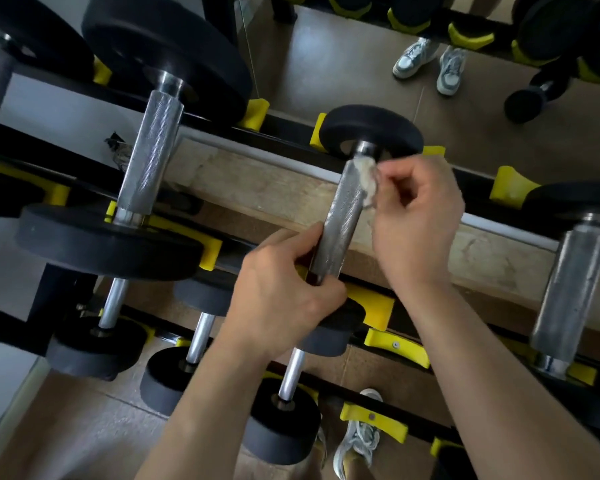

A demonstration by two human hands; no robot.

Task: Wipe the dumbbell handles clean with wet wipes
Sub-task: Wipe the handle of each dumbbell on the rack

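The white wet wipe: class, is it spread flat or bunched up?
Bunched up: the white wet wipe is a crumpled wad, pinched by the right hand against the knurled steel dumbbell handle.

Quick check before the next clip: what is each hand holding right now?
Left hand: closed, gripping the near end of the dumbbell handle.
Right hand: closed, pinching the wet wipe against the handle's far end.
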